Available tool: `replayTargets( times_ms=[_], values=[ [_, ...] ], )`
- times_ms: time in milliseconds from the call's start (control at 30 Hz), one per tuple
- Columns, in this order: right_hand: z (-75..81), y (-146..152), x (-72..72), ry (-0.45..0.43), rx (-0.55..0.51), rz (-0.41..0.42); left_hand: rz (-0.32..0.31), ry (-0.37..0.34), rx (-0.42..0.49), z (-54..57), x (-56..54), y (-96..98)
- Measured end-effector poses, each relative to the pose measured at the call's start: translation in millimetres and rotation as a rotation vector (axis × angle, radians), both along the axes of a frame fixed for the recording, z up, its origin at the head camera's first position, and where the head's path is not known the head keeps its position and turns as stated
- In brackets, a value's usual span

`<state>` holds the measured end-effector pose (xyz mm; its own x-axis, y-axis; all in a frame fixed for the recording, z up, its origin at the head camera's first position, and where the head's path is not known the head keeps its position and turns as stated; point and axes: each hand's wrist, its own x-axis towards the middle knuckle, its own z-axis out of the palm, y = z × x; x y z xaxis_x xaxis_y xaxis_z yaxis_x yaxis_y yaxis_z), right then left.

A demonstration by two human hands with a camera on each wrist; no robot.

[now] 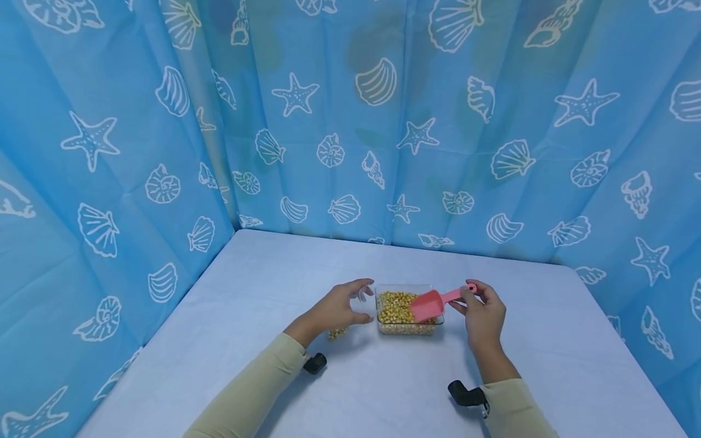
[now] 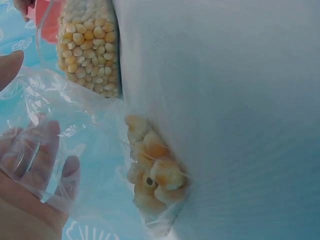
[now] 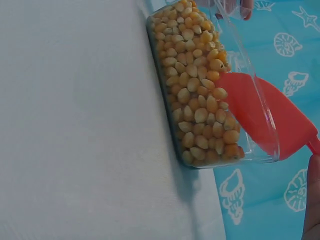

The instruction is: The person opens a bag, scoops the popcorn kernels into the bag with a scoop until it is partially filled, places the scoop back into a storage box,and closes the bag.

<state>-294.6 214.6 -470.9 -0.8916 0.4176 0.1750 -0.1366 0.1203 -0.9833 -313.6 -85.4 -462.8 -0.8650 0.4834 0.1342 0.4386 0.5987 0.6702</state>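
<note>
A clear rectangular container (image 1: 408,329) full of yellow corn kernels (image 1: 395,305) stands on the table. My right hand (image 1: 484,310) pinches the handle of a pink scoop (image 1: 427,306). The scoop's blade tilts down over the container's right side, its tip at the kernels, and no kernels show on it. Left of the container, my left hand (image 1: 339,307) curves around a clear plastic bag (image 2: 95,125), thumb and fingers spread wide at its upper part. A small heap of kernels (image 2: 155,172) lies in the bag's bottom, low by the table. Some left fingers show through the film.
A white cloth covers the table (image 1: 383,389). Blue curtains (image 1: 339,109) with shell and starfish prints stand along its back and left sides. Black wrist devices (image 1: 465,394) are worn at both sleeves.
</note>
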Motion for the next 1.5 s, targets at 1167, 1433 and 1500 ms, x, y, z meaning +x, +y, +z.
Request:
replayTargets(
  times_ms=[1167,1433,1500],
  values=[
    [-11.1,-22.9,-10.0,-0.091,-0.357,0.053,0.0,-0.009,-0.009,-0.5,-1.7,6.7],
    [-13.7,-17.1,-16.5,-0.103,-0.468,0.016,0.009,-0.03,-0.001,-1.0,-1.4,4.8],
    [-12.3,-16.7,-17.9,-0.103,-0.482,0.014,0.006,-0.026,-0.001,-0.5,-1.4,4.5]
  ],
)
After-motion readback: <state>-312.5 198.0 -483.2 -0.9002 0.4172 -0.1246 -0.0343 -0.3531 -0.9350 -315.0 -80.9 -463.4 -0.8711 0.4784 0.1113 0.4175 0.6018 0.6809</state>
